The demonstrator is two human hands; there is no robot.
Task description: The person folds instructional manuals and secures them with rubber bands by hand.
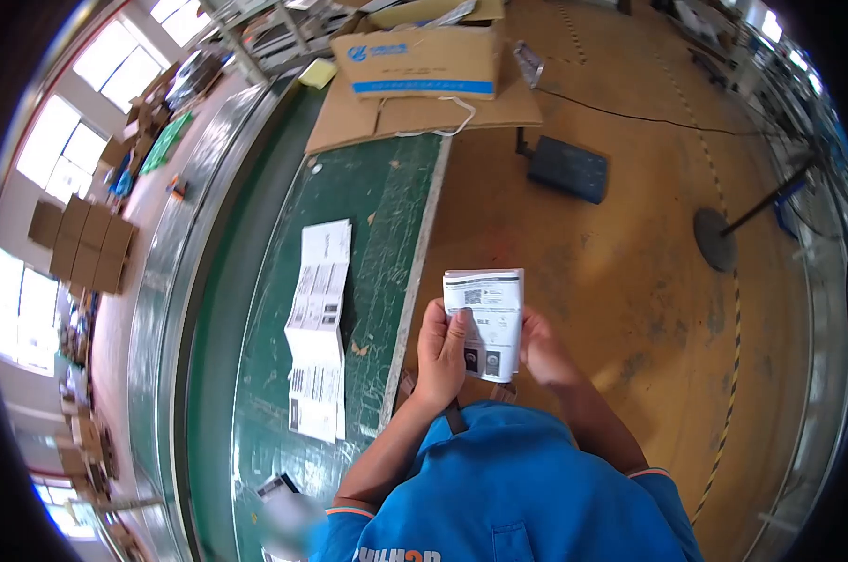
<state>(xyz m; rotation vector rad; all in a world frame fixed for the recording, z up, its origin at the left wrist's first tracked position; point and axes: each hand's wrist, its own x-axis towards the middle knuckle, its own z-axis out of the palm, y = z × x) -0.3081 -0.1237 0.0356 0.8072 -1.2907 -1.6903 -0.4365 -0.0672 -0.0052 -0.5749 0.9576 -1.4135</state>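
A folded stack of printed white paper (492, 323) is held upright in front of my body, over the floor. My left hand (441, 351) grips its left side, with the thumb lying on the front face. At the right edge is my right hand (540, 347), its fingers partly behind the paper and blurred, so their grip is hard to make out. To the left, a long unfolded printed sheet (317, 328) lies creased on the green worktable (386, 215).
A cardboard box (424, 61) stands on flat cardboard (508, 108) at the table's far end. A black platform (567, 169) and a round stand base (715, 240) are on the floor. Another printed item (279, 485) lies near the table's lower left.
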